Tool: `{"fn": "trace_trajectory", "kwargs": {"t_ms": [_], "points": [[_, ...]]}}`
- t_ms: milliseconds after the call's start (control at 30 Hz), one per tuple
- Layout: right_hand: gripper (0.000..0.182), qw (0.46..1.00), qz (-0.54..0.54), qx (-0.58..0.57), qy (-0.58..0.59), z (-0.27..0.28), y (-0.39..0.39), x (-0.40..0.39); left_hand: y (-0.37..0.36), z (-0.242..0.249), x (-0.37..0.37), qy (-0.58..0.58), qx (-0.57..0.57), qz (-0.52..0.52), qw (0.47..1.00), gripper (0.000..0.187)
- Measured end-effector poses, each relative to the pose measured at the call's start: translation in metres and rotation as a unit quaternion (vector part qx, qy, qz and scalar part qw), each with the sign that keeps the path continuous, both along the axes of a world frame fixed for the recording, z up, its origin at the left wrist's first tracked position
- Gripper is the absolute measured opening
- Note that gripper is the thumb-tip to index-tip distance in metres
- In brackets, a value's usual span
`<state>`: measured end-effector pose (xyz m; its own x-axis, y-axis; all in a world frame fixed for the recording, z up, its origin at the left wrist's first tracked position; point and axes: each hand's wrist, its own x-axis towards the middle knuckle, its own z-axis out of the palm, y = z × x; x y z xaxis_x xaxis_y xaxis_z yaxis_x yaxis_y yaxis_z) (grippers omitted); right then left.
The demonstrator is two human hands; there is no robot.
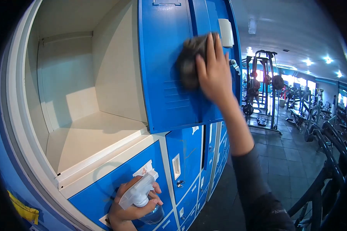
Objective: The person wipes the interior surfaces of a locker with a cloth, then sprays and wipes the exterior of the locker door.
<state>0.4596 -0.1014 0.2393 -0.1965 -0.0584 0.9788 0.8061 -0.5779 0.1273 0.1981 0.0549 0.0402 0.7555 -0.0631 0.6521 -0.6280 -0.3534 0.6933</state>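
My right hand presses a dark cloth against the inner face of an open blue locker door. Its fingers lie over the cloth's right side. Low in front of the lockers, my left hand is wrapped round a spray bottle with a white trigger head and a clear bluish body. To the left of the door is the cream-coloured locker compartment, with bare walls and floor in view. On the door's right side are a white handle piece and a metal latch.
More blue locker doors run below and to the right, with locks and labels. A yellow item shows at the lower left. Gym machines stand on the dark tiled floor at right, and a person is far back.
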Motion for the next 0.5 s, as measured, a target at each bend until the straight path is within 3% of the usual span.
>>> {"fn": "trace_trajectory", "kwargs": {"t_ms": [133,200,267,300,400,500], "points": [[0.061,0.996,-0.032,0.037,-0.079,0.101,0.004,0.024,0.003,-0.002,0.001,-0.007,0.021,-0.009,1.000,0.069],[0.049,0.999,-0.020,0.024,-0.024,0.140,-0.003,0.021,0.004,-0.004,0.002,-0.010,0.026,-0.009,1.000,0.072],[0.047,0.990,-0.088,-0.065,-0.094,0.170,-0.016,0.019,0.005,-0.005,0.002,-0.010,0.026,-0.010,1.000,0.074],[0.045,1.000,0.019,-0.008,0.002,0.173,-0.015,0.013,0.005,-0.007,0.002,-0.010,0.024,-0.011,1.000,0.074],[0.046,0.999,-0.026,0.012,-0.018,0.155,-0.015,0.003,0.005,-0.005,0.001,-0.012,0.038,-0.010,0.999,0.073],[0.051,0.994,-0.034,-0.042,0.095,0.114,-0.024,-0.018,0.007,-0.002,0.002,-0.010,0.060,-0.006,0.998,0.071]]}}
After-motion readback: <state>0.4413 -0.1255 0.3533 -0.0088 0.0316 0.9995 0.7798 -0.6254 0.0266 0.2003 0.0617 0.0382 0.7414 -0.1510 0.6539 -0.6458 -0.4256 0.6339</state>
